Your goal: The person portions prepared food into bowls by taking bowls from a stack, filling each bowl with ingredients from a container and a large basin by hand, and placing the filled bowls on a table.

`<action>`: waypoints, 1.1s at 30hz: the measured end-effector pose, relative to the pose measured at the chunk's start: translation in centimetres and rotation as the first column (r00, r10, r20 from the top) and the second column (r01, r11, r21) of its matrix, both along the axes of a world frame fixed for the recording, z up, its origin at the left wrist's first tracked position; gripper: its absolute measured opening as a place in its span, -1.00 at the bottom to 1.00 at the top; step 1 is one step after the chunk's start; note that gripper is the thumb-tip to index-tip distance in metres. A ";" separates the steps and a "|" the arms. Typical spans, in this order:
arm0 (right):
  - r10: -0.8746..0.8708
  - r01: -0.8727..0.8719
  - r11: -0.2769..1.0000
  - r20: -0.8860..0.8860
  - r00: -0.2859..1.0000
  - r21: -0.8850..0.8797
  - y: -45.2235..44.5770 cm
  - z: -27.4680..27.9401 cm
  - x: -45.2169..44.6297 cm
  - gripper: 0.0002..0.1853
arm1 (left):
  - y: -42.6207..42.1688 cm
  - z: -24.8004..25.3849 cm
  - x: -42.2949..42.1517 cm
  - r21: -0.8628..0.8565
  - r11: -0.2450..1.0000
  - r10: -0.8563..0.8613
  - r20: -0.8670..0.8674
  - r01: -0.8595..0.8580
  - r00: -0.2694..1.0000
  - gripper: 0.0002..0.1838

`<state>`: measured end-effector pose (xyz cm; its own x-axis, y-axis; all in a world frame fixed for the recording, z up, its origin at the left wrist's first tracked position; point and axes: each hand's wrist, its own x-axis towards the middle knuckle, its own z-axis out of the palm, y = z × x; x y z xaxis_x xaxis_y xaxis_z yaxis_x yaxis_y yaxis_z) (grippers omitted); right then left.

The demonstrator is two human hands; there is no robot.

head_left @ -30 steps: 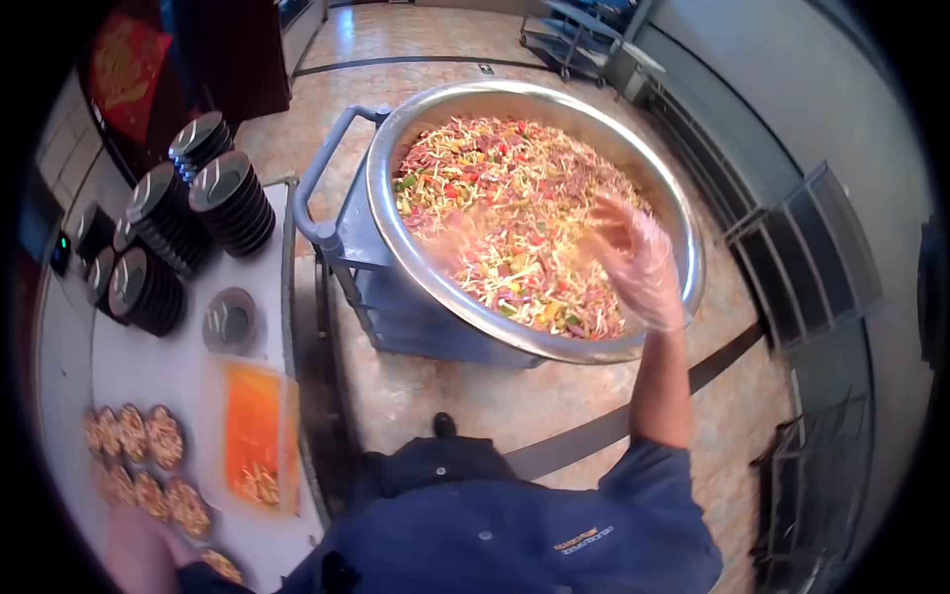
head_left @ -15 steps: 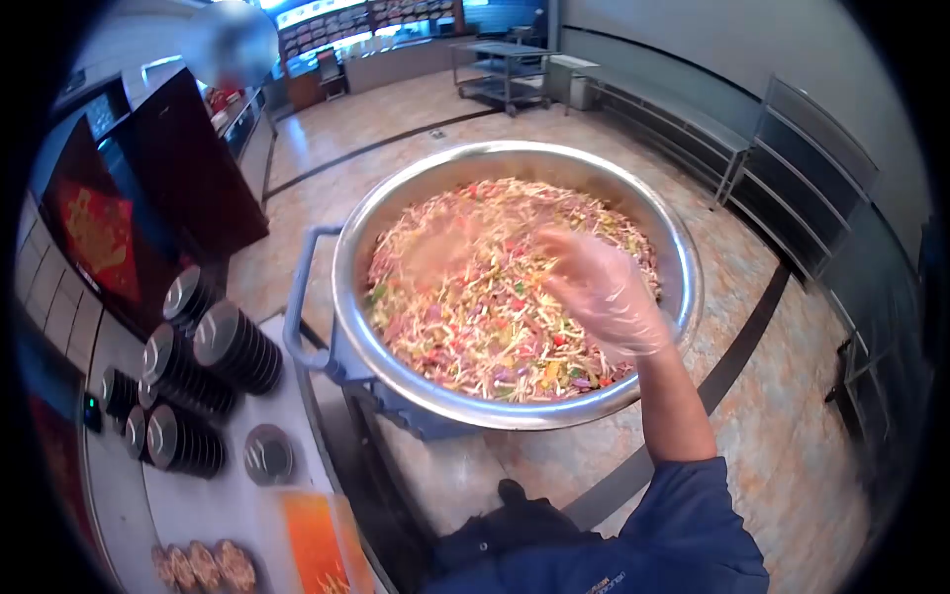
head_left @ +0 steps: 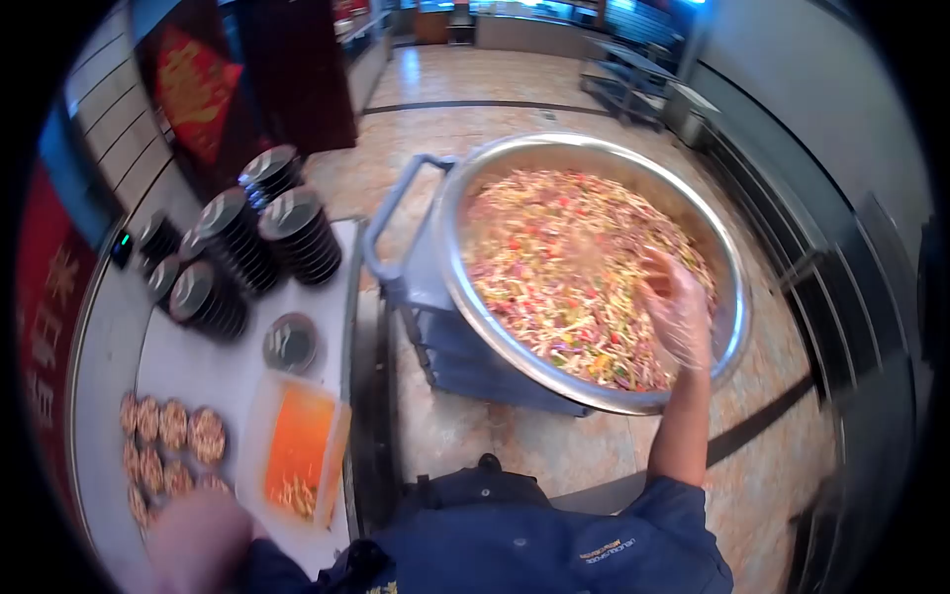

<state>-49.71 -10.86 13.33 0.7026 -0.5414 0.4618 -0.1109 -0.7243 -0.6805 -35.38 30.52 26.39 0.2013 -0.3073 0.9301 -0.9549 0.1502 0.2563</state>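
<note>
My right hand (head_left: 681, 309), in a clear plastic glove, is over the right side of a large metal basin (head_left: 462, 265). Its fingers look loosely curled and apart, with nothing visible in them. The basin holds a shredded food mix (head_left: 569, 262) of pale strips with red, green and purple bits. My left hand (head_left: 203, 540) is at the lower left, smeared by motion, so its fingers cannot be made out. It is nearest to several round food-filled bowls (head_left: 206, 436) and a translucent plastic tub (head_left: 332, 465) with an orange bottom and some shreds inside.
Stacks of dark round bowls (head_left: 300, 238) and a single bowl (head_left: 290, 343) stand on the white table (head_left: 341, 262) at left. The basin rests on a grey-blue cart (head_left: 475, 346) with a handle (head_left: 391, 213). Metal shelving (head_left: 792, 233) lines the right wall.
My view has turned left, so the basin sits further right and more filled bowls show. My left hand has come into view at the lower left. My right hand stays over the basin's right side.
</note>
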 end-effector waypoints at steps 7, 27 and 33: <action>0.013 -0.014 1.000 -0.046 0.999 -0.010 -1.7 -0.7 1.2 -0.48 | 0.8 1.0 0.6 -0.003 0.999 0.045 0.054 -0.045 0.998 0.29; -0.049 0.046 0.999 -0.190 0.981 -0.021 -13.3 -6.7 9.7 -0.48 | -8.6 1.8 8.6 0.017 0.997 0.074 0.198 -0.079 0.977 0.35; -0.038 0.047 0.998 -0.185 0.982 0.048 -12.6 -7.4 10.2 -0.49 | -6.1 -1.0 13.4 -0.106 0.994 -0.019 0.013 0.021 1.000 0.36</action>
<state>-39.53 -23.45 5.97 0.7485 -0.5927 0.2975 -0.2674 -0.6803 -0.6825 -21.96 24.37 25.41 0.1846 -0.2103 0.9600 -0.9543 0.1950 0.2263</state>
